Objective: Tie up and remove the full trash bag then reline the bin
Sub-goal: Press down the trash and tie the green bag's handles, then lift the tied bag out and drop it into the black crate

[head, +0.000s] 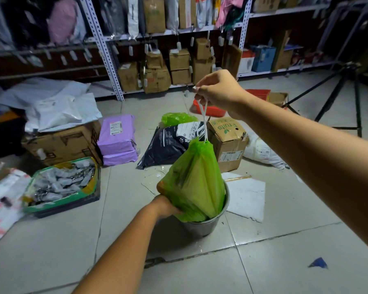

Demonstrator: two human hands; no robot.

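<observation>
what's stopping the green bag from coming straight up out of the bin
Nothing visible. The right hand holds the white drawstring above the green bag, the left hand steadies the metal bin, and the space overhead is open.

The right hand (218, 90) is raised high on an outstretched bare forearm, fingers pinched closed, knuckles up; the left hand (168, 206) reaches low and forward, its fingers largely hidden, wrist bent slightly; both arms are bare.
</observation>
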